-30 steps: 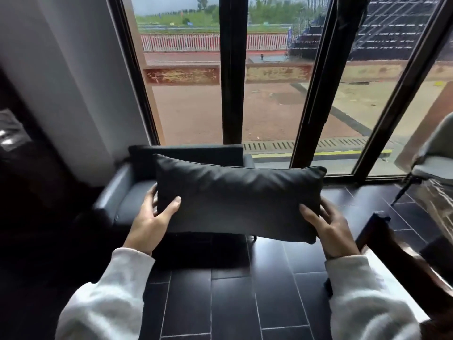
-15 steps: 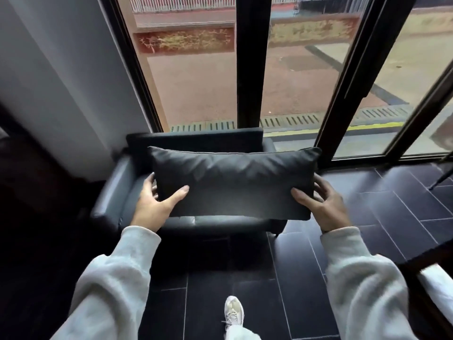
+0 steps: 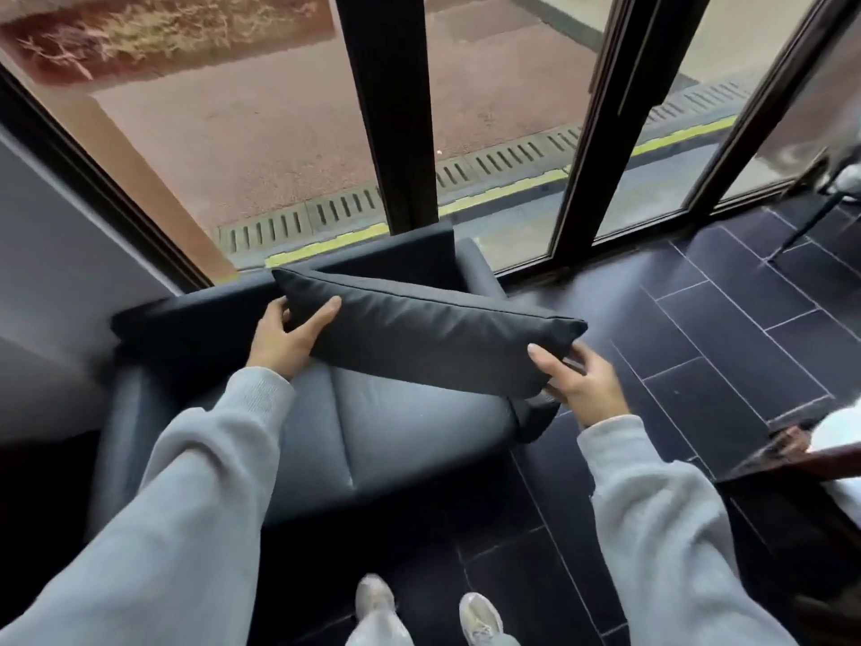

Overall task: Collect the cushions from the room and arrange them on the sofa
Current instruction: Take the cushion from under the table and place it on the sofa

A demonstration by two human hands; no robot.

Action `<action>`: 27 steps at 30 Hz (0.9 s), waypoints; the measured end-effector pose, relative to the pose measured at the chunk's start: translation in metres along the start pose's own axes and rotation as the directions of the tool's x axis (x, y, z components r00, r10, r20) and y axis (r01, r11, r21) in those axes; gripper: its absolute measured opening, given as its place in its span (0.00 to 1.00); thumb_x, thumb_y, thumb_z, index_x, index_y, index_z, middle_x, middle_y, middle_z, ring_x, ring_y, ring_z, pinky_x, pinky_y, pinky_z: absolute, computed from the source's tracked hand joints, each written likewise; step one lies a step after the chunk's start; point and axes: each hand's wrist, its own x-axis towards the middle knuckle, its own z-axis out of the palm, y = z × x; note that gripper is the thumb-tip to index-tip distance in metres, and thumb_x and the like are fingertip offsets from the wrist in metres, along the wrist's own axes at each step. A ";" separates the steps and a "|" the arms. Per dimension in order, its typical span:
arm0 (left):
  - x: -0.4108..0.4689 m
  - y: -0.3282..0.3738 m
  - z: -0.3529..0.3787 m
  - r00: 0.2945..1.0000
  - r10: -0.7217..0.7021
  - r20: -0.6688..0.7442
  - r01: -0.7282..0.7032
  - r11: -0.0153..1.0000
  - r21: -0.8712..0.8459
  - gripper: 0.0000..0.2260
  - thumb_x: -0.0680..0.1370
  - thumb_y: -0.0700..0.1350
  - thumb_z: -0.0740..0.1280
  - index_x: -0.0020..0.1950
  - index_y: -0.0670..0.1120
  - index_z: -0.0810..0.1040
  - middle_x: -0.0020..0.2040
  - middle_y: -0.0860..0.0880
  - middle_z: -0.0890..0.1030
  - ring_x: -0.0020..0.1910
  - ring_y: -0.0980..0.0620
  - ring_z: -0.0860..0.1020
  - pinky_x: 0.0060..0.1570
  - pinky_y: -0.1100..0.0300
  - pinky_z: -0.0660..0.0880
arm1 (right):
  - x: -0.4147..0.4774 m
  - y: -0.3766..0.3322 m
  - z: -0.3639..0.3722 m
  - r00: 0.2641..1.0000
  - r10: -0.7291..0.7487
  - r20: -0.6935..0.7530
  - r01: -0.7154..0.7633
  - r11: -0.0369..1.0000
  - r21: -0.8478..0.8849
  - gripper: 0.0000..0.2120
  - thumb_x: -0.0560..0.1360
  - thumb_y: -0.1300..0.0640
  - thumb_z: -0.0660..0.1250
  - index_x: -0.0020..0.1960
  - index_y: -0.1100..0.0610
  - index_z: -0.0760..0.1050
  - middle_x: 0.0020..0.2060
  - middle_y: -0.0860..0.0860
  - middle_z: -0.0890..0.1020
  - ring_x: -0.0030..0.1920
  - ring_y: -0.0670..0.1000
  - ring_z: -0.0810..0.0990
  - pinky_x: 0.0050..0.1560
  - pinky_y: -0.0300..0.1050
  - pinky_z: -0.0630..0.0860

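Observation:
A long dark grey cushion [image 3: 433, 333] hangs tilted over the seat of a small dark sofa [image 3: 400, 426], its left end higher and close to the backrest. My left hand [image 3: 284, 333] grips the cushion's left end, thumb on the front face. At the lower right corner my right hand [image 3: 577, 384] holds the other end. The cushion's right end reaches past the sofa's right arm.
Tall windows with black frames [image 3: 391, 109] stand directly behind the sofa. A grey wall [image 3: 56, 254] is on the left. Dark floor tiles [image 3: 727, 328] spread to the right, where a wooden table edge [image 3: 792, 459] and a chair leg [image 3: 810, 221] show. My feet [image 3: 428, 608] are just before the sofa.
I have stepped up to the sofa and now look down on it. The cushion has dropped lower over the seat and tilted, right end down.

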 end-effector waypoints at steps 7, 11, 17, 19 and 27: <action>0.192 -0.043 0.093 0.973 -0.013 0.229 -0.002 0.998 0.064 0.52 0.57 0.74 0.77 0.77 0.58 0.67 0.71 0.52 0.77 0.67 0.49 0.78 0.65 0.45 0.77 | 0.091 0.092 0.065 0.903 0.230 -0.364 -0.205 0.973 0.108 0.25 0.62 0.31 0.75 0.51 0.47 0.84 0.51 0.47 0.88 0.59 0.53 0.84 0.65 0.59 0.78; 0.287 -0.099 0.166 0.921 -0.006 0.389 -0.047 0.991 0.128 0.41 0.64 0.66 0.79 0.73 0.57 0.71 0.61 0.59 0.81 0.61 0.57 0.80 0.63 0.54 0.78 | 0.144 0.175 0.097 0.787 0.426 -0.447 -0.283 0.892 0.353 0.20 0.69 0.43 0.77 0.58 0.50 0.83 0.61 0.50 0.84 0.61 0.52 0.82 0.57 0.54 0.83; 0.374 -0.175 0.251 0.814 -0.049 0.579 -0.078 0.978 0.193 0.29 0.65 0.63 0.81 0.62 0.58 0.77 0.57 0.55 0.85 0.53 0.57 0.85 0.60 0.50 0.81 | 0.190 0.279 0.124 0.662 0.585 -0.468 -0.239 0.757 0.609 0.10 0.75 0.56 0.77 0.56 0.54 0.86 0.53 0.48 0.88 0.59 0.48 0.84 0.57 0.51 0.83; 0.393 -0.193 0.277 0.787 -0.051 0.614 -0.092 0.975 0.200 0.27 0.67 0.60 0.80 0.63 0.56 0.79 0.57 0.53 0.86 0.55 0.54 0.85 0.61 0.47 0.81 | 0.204 0.300 0.129 0.645 0.598 -0.476 -0.211 0.738 0.641 0.09 0.76 0.57 0.76 0.56 0.55 0.85 0.52 0.47 0.89 0.58 0.47 0.85 0.60 0.52 0.81; 0.422 -0.230 0.357 0.765 -0.066 0.641 -0.130 0.959 0.254 0.33 0.71 0.56 0.79 0.74 0.55 0.71 0.65 0.54 0.81 0.61 0.50 0.81 0.54 0.55 0.79 | 0.224 0.351 0.140 0.619 0.569 -0.541 -0.172 0.770 0.614 0.09 0.76 0.61 0.75 0.56 0.54 0.85 0.50 0.51 0.89 0.53 0.47 0.87 0.54 0.48 0.84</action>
